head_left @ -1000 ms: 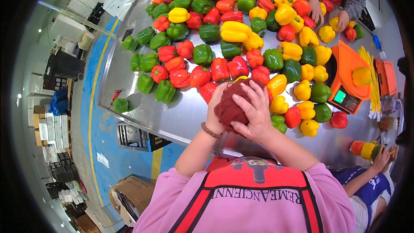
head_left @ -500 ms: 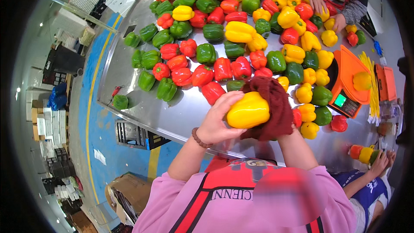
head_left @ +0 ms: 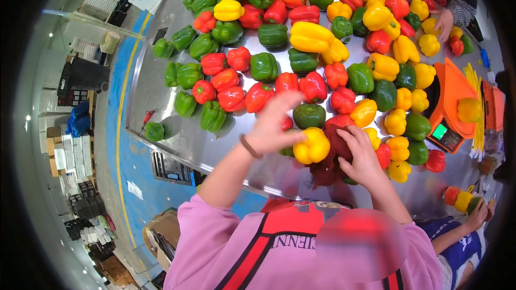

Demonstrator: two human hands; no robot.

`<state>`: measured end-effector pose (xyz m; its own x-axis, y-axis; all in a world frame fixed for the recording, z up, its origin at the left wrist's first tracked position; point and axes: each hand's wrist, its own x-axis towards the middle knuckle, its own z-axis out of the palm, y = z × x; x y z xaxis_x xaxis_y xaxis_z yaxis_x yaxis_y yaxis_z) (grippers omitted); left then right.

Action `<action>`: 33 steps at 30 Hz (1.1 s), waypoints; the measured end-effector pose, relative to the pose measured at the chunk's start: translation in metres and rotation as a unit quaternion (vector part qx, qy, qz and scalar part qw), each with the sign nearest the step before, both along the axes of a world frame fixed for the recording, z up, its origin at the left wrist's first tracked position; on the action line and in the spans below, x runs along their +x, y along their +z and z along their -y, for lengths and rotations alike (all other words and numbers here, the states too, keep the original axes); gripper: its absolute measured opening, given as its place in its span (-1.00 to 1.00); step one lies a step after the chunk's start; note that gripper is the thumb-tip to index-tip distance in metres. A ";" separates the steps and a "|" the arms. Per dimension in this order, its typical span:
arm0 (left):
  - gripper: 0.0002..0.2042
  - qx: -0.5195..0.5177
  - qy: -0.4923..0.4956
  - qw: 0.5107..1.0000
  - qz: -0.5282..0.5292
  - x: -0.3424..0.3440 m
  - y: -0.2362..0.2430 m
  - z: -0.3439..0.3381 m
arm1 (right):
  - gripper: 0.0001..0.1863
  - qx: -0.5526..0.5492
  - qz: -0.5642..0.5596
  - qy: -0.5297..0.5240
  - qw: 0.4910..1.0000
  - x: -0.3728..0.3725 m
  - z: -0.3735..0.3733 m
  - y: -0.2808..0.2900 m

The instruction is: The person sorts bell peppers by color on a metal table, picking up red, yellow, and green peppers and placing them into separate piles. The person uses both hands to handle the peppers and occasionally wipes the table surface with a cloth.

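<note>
Left hand (head_left: pixel 271 123): wide, fingers spread and motion-blurred, gripping nothing. Its thumb is at the left side of a yellow pepper (head_left: pixel 312 147); can't tell if it touches. Right hand (head_left: pixel 359 156): fingers and thumb bent over a maroon cloth (head_left: pixel 329 167), holding it against the bench side of the palm.

Yellow pepper is on the near part of the bench (head_left: pixel 177 129), between the hands, cloth just right of it. A dark green pepper (head_left: pixel 309 116) is just beyond it. Loose red, green and yellow peppers cover most of the bench past that.

Right side: orange scale (head_left: pixel 450 94), display (head_left: pixel 439 131) lit green, with yellow strips (head_left: pixel 476 115) beside it. Co-worker's hand (head_left: pixel 445 23) is by the peppers at upper right. At lower right another co-worker's hand (head_left: pixel 476 216) is at a red-yellow-green pepper row (head_left: pixel 462 201).

Left side: red-handled scissors (head_left: pixel 148 116) near a lone green pepper (head_left: pixel 155 131). Black crate (head_left: pixel 169 167) below the bench edge, on blue floor.
</note>
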<state>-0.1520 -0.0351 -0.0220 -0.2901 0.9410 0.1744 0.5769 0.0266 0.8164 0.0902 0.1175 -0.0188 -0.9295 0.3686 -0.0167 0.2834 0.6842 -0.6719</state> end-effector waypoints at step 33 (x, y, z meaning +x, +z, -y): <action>-0.44 0.188 0.259 0.760 0.566 -0.086 0.015 0.003 | -0.45 0.221 -0.087 0.134 0.962 0.032 0.038 -0.065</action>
